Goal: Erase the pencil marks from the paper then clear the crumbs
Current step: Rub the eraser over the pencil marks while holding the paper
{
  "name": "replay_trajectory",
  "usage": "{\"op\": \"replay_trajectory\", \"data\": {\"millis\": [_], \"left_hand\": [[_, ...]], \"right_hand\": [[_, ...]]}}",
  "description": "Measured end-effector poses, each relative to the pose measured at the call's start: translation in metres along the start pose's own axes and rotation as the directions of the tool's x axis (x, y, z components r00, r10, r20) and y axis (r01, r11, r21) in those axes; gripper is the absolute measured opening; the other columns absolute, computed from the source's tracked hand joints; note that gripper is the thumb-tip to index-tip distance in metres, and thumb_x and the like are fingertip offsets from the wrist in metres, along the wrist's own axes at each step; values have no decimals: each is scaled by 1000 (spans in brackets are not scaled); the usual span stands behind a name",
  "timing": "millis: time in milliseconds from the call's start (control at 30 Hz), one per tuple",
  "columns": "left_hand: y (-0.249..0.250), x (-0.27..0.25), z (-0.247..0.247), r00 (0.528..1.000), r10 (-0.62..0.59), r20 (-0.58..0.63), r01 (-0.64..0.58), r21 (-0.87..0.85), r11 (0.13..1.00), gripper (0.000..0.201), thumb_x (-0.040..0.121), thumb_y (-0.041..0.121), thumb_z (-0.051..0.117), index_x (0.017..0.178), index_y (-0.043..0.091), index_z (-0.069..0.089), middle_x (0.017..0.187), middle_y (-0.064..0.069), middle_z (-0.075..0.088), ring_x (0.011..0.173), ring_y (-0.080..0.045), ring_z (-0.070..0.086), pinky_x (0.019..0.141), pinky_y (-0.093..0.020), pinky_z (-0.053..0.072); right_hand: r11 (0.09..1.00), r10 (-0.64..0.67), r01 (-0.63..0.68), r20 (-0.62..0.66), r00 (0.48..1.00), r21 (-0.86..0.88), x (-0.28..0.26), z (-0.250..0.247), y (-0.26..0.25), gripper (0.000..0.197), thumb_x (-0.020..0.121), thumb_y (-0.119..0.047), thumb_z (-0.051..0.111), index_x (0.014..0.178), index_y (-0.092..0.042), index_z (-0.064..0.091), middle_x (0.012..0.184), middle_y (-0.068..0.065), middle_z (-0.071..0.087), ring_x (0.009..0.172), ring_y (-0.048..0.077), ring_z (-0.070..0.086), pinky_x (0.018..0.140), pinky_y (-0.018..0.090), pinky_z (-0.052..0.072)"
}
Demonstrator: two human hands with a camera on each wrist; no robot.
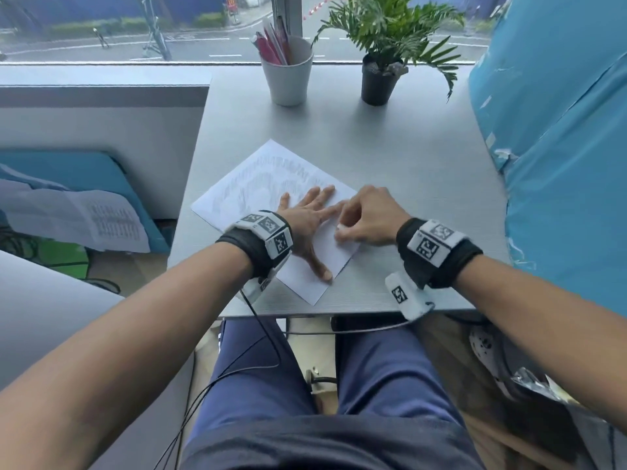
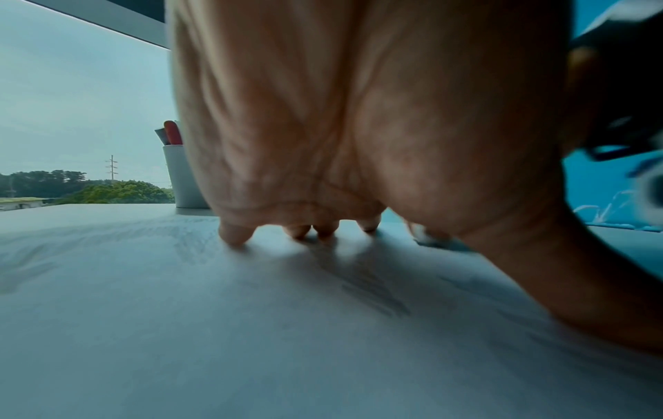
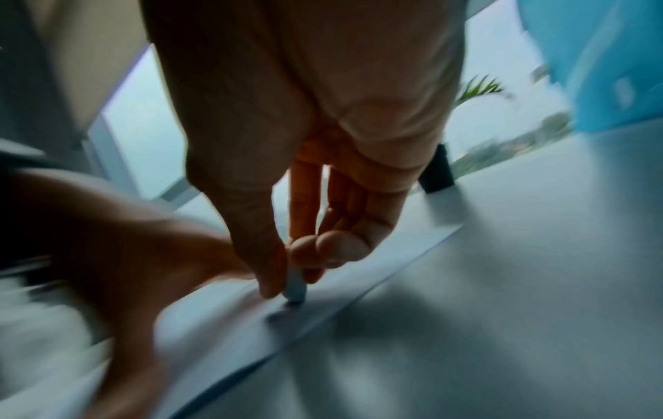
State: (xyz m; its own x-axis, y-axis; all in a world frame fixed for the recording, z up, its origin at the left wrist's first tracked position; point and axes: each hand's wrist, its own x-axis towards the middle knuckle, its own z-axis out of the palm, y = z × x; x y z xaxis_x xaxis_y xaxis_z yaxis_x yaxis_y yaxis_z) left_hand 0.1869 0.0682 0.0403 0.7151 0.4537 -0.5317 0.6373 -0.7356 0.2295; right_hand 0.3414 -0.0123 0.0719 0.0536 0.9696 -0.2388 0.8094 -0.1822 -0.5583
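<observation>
Paper (image 1: 271, 184) lies skewed on the grey table (image 1: 407, 164), thin and floppy, so I'd guess it creeps unless pinned. My left hand (image 1: 310, 220) presses flat, fingers spread. My right hand (image 1: 368, 217) pinches the small eraser (image 3: 296, 286), tip on the sheet near its right edge.

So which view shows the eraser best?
The right wrist view: the eraser shows pinched in the right hand, its tip on the paper. The head view shows only a white sliver; the left wrist view shows nothing clear.
</observation>
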Motion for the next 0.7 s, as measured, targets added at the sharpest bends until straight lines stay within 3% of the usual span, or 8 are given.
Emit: {"op": "replay_trajectory", "data": {"millis": [67, 200, 333, 367, 467, 500, 633, 700], "left_hand": [[-1, 0, 0, 1000, -1, 1, 1, 0, 1000, 155, 42, 76, 84, 153, 43, -19, 159, 9, -34, 147, -16, -31, 114, -66, -14], [-1, 1, -2, 1000, 4, -11, -5, -22, 1000, 154, 42, 75, 85, 154, 44, -17, 160, 9, -32, 147, -16, -30, 111, -66, -16], [0, 0, 0, 1000, 1, 2, -1, -5, 1000, 155, 43, 75, 85, 153, 42, -19, 159, 9, -34, 146, -16, -31, 112, -67, -15], [0, 0, -1, 1000, 3, 4, -3, -7, 1000, 155, 43, 75, 85, 152, 42, -20, 159, 9, -34, 146, -16, -32, 111, -67, -16], [-1, 1, -2, 1000, 3, -7, -3, -14, 1000, 155, 42, 76, 84, 153, 44, -19, 160, 9, -33, 146, -16, -31, 109, -66, -16], [-1, 1, -2, 1000, -1, -4, 1, -17, 1000, 155, 41, 77, 84, 153, 44, -19, 160, 9, -33, 146, -16, -31, 110, -66, -16], [-1, 1, -1, 1000, -11, 7, 11, -1, 1000, 156, 41, 78, 83, 152, 43, -22, 158, 9, -36, 145, -16, -33, 112, -68, -15], [0, 1, -2, 1000, -10, 6, 10, -6, 1000, 155, 42, 77, 84, 152, 44, -20, 159, 9, -35, 146, -17, -31, 111, -68, -15]], "right_hand": [[998, -62, 63, 115, 991, -5, -11, 9, -3, 10, 69, -22, 80, 65, -16, 74, 61, -12, 65, 53, -5, 55, 54, 9, 39], [995, 92, -87, -133, 987, 44, 13, -21, 15, 12, 70, -23, 81, 76, -13, 78, 71, -2, 72, 67, 5, 62, 68, 17, 44], [997, -76, 74, 90, 993, 26, -15, 16, -5, 11, 69, -22, 81, 67, -12, 75, 63, -9, 66, 54, -3, 56, 54, 12, 41], [998, -52, 49, 80, 995, 34, -11, 11, -1, 11, 69, -23, 81, 67, -14, 75, 64, -9, 67, 54, -5, 56, 54, 10, 40], [997, 74, -68, -131, 989, 48, 10, -17, 14, 8, 71, -24, 82, 71, -17, 77, 67, -6, 70, 58, -4, 56, 55, 5, 37], [998, 64, -60, -127, 990, 31, 8, -15, 12, 7, 71, -22, 81, 70, -17, 76, 65, -6, 69, 57, -2, 56, 55, 6, 38], [997, -70, 71, 100, 993, -8, -17, 12, -2, 8, 72, -17, 78, 66, -13, 75, 62, -6, 70, 53, 1, 57, 51, 11, 41], [999, 26, -25, -44, 999, 29, -1, -5, 12, 9, 72, -19, 80, 72, -11, 77, 65, -5, 70, 56, 2, 57, 52, 9, 41]]}}
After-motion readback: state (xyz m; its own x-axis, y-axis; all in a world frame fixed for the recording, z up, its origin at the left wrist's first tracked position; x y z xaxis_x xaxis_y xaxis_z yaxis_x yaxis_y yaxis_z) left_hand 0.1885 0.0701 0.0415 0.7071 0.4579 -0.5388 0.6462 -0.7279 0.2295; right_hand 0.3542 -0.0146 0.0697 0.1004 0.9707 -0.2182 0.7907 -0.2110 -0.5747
